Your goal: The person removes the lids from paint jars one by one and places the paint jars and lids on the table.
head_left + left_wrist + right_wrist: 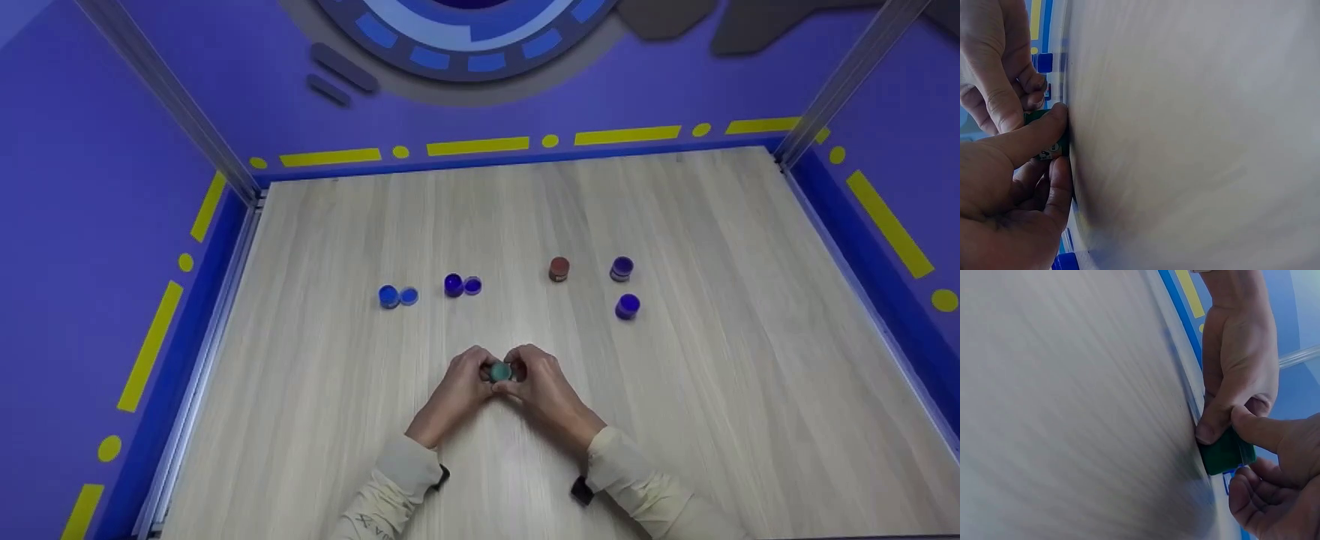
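Observation:
Both hands meet around a small green paint pot (pixel 501 371), upright on the table in front of the person. My left hand (pixel 466 382) pinches the body of the pot low down, thumb on the near side, in the left wrist view just above the tabletop. From the other side my right hand (pixel 541 384) grips it near the top, its thumb (pixel 1255 427) lying along the lid's edge. In the right wrist view the pot's green side (pixel 1223 457) shows between the hands. Part of the pot's printed label (pixel 1050 152) shows under the left thumb.
Beyond the hands at left stand a light blue pot (pixel 388 296) and a dark blue pot (pixel 453 285), each uncapped with its lid beside it. Further right are a capped reddish-brown pot (pixel 559 269), a dark purple pot (pixel 622 268) and a violet-blue pot (pixel 628 306). Blue walls (pixel 480 120) enclose the table.

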Tool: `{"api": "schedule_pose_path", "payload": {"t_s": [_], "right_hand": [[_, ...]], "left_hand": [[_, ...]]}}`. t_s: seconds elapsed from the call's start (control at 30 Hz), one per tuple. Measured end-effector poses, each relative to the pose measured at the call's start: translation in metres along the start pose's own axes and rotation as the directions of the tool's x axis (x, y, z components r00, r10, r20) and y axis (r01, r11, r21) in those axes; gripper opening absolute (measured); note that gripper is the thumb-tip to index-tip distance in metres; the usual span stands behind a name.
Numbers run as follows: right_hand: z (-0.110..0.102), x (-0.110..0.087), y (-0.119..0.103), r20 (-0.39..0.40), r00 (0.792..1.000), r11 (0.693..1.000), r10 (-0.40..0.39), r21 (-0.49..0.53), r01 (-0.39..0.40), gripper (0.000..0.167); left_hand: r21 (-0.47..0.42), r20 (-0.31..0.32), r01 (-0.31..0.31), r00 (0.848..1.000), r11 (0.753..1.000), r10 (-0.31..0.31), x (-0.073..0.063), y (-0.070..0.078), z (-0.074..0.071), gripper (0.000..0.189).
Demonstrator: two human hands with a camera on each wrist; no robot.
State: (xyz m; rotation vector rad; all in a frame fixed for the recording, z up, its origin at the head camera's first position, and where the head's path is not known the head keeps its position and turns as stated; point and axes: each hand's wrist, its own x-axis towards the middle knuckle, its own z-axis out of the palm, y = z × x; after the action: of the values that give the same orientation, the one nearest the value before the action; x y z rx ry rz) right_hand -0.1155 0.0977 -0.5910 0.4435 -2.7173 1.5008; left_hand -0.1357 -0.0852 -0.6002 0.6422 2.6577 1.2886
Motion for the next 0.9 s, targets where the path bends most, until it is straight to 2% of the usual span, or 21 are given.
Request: {"api": "schedule_pose_path", "payload": {"t_s": [0.2,0.33,0.5,0.57,0.67,0.8,0.9], "right_hand": [[-0.010,0.007,0.008,0.118,0.988,0.995,-0.095,-0.007,0.096,0.026],[-0.017,0.011,0.013,0.210,0.963,0.985,-0.170,0.008,0.172,0.026],[-0.021,0.014,0.019,0.255,0.932,0.966,-0.257,0.037,0.256,0.032],[-0.020,0.014,0.021,0.246,0.932,0.964,-0.265,0.038,0.264,0.033],[-0.018,0.012,0.021,0.211,0.951,0.974,-0.227,0.027,0.226,0.041],[-0.014,0.006,0.017,0.094,0.987,0.992,-0.129,0.001,0.130,0.052],[-0.012,0.000,0.010,-0.003,0.998,0.998,-0.062,-0.001,0.062,0.051]], "left_hand": [[0.004,0.008,0.016,1.000,1.000,-0.016,0.000,0.000,0.000,0.026],[0.001,0.008,0.018,1.000,1.000,-0.018,0.001,0.001,0.000,0.026],[-0.017,0.001,0.015,1.000,1.000,-0.015,0.002,0.000,0.001,0.028],[-0.020,-0.001,0.019,1.000,1.000,-0.019,0.002,0.000,0.002,0.029],[-0.025,0.001,0.028,1.000,0.999,-0.028,0.002,0.000,0.002,0.029],[-0.035,0.015,0.038,0.999,0.999,-0.037,0.002,0.001,0.002,0.025],[-0.036,0.023,0.036,0.999,0.999,-0.035,0.001,0.001,0.002,0.024]]}}
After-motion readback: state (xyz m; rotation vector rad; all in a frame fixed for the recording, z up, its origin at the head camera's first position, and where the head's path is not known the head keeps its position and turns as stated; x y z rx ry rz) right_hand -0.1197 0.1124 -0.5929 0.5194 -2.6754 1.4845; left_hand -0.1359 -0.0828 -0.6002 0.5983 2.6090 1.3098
